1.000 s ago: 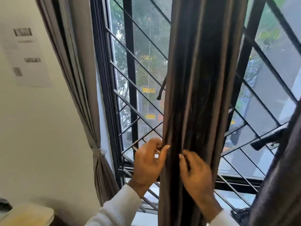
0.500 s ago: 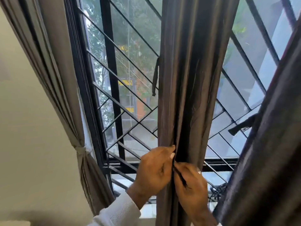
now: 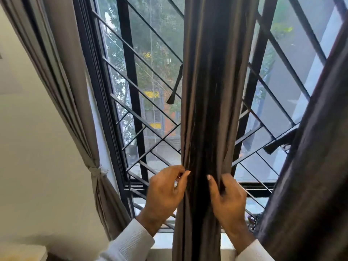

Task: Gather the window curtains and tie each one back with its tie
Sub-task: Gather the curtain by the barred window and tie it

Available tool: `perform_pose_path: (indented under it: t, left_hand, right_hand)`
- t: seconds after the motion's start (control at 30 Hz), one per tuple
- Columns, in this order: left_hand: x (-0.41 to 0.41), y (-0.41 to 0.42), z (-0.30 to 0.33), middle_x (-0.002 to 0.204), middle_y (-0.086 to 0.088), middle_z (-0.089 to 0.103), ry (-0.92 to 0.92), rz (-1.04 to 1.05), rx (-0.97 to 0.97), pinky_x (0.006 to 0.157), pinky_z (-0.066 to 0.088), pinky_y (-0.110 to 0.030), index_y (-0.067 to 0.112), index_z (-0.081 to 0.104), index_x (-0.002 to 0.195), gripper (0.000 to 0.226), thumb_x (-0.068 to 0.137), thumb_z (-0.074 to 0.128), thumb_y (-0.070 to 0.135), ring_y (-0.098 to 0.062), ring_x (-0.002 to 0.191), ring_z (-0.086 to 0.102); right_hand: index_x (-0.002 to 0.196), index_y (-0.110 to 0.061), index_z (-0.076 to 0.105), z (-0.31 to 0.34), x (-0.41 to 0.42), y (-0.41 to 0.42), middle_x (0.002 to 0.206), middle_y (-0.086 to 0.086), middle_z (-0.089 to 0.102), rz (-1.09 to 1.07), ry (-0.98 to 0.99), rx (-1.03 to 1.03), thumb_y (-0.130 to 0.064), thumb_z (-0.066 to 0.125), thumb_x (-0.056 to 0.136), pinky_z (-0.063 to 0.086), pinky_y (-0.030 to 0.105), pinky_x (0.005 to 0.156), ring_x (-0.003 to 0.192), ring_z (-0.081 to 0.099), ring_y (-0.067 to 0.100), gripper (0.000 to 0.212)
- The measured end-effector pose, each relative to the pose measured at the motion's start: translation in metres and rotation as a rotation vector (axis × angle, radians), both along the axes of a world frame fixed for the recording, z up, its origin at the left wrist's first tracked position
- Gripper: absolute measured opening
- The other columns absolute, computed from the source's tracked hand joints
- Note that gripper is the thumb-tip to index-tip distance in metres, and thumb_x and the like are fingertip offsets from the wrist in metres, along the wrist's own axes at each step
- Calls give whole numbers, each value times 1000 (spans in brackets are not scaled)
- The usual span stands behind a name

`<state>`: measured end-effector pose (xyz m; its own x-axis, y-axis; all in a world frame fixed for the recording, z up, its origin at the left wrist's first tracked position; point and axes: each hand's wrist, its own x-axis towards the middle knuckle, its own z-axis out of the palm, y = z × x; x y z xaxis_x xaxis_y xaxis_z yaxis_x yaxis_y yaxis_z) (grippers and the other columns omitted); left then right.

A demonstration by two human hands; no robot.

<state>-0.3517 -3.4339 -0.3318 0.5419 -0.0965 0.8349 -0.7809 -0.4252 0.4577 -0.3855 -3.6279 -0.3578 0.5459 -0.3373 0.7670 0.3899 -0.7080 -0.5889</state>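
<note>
Centrally, both hands — left hand (image 3: 165, 193) and right hand (image 3: 227, 200) — pinch the gathered middle curtain (image 3: 207, 110) with curled fingers at lower centre.

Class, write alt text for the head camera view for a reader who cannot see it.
Two hands, left hand and right hand, pinch the folds of a gathered dark middle curtain before a barred window. The left curtain is already tied back.
</note>
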Motion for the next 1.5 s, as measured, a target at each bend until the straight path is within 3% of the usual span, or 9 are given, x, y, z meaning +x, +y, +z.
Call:
perform_pose_path:
  t: [0.17,0.5,0.83,0.97,1.1,1.2,1.27,1.37,1.5]
  left_hand:
    - [1,15,-6,101,4,80,-69,65,62,82,63,-35,10,80,106,15,94,80,0,-10,92,76]
    - [5,0,-10,100,10,80,-13,98,-59,83,62,-37,17,84,112,21,92,85,9,-6,90,75]
    - [-2,-16,-7,100,6,79,23,-48,-25,79,63,-33,15,81,117,21,98,79,25,-5,89,75]
    - [-2,-16,-4,99,7,78,22,-2,11,81,63,-28,16,80,115,24,94,85,26,-2,89,72]
    - [1,-9,-4,88,9,73,61,27,3,68,63,-37,25,72,106,10,98,78,22,-8,79,71]
    - [-2,-6,-3,83,7,70,71,9,11,61,62,-37,24,67,101,7,100,74,23,-12,74,69]
    - [-3,-8,-3,82,7,69,58,13,20,60,61,-37,22,68,98,6,100,74,22,-13,72,68]
    - [-1,-10,-6,84,6,71,42,37,48,64,60,-37,19,72,97,5,97,76,15,-11,74,68]
    - [0,-11,-8,86,5,73,38,39,73,68,61,-34,16,76,99,13,93,77,4,-9,76,68]
  right_hand:
    - [96,-21,69,-22,-1,-16,76,-6,68,-99,77,355,-43,73,98,58,46,67,69,65,20,23]
    - [104,-7,79,-39,-6,14,102,7,71,4,-51,-219,-14,74,94,52,33,91,94,66,24,13]
    - [113,-15,77,-39,4,21,111,-1,67,136,1,-383,-23,61,96,57,38,73,89,68,30,25]
    - [125,-16,76,-34,0,12,118,-1,68,240,71,-446,-24,59,102,58,39,82,97,69,27,30]
    - [131,-10,69,-13,-9,-7,117,4,59,-12,-10,-90,-26,72,99,46,25,95,107,56,20,36]
    - [131,-14,61,2,6,-27,118,2,58,-132,142,269,-37,70,100,43,19,85,109,56,25,40]
    - [107,-18,68,-2,12,-30,97,-2,61,-81,138,98,-47,59,105,45,33,76,92,61,27,30]
    - [90,-12,70,-16,6,-23,84,1,62,78,-5,-307,-24,66,102,46,35,74,78,57,22,18]
    - [91,-15,74,-27,8,-31,78,-3,63,-46,48,150,-43,57,103,45,34,68,72,58,19,34]
